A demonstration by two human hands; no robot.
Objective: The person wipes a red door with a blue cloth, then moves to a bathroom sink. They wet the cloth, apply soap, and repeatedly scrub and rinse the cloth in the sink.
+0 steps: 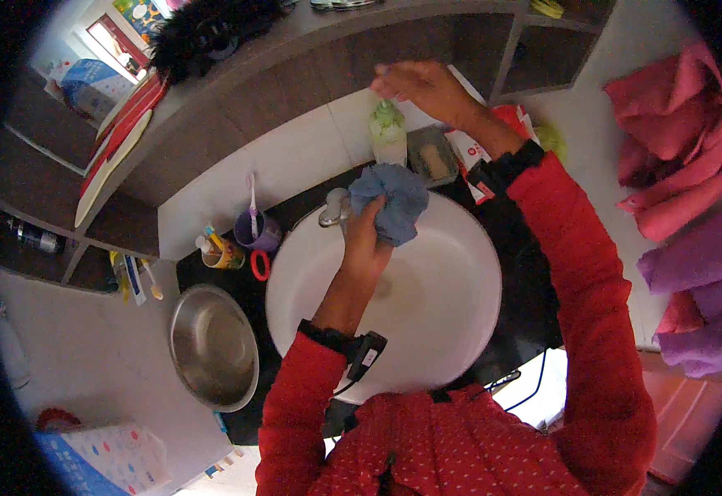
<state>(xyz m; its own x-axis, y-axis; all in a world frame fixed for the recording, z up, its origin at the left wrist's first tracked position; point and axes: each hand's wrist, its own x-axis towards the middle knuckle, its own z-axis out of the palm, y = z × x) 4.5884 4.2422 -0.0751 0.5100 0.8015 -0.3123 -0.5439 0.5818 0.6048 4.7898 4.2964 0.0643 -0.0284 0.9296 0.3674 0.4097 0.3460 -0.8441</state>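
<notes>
My left hand (368,239) grips a crumpled blue-grey bath pouf or cloth (392,201) above the far rim of a white oval washbasin (441,322). Behind the pouf, the chrome faucet (334,208) is partly covered by that hand. My right hand (419,87) is stretched out flat just over the top of a clear bottle with a green upper part (388,133). Whether its palm touches the bottle top cannot be told. Beside the bottle stands a soap dish (433,155) with a tan bar of soap in it.
A steel bowl (215,347) rests left of the basin on the black countertop (522,297). A purple cup (256,229) with a toothbrush, a patterned cup (223,253) and a red ring (260,265) stand behind. Pink and purple towels (677,142) hang right. A wooden cabinet (348,62) overhangs the back.
</notes>
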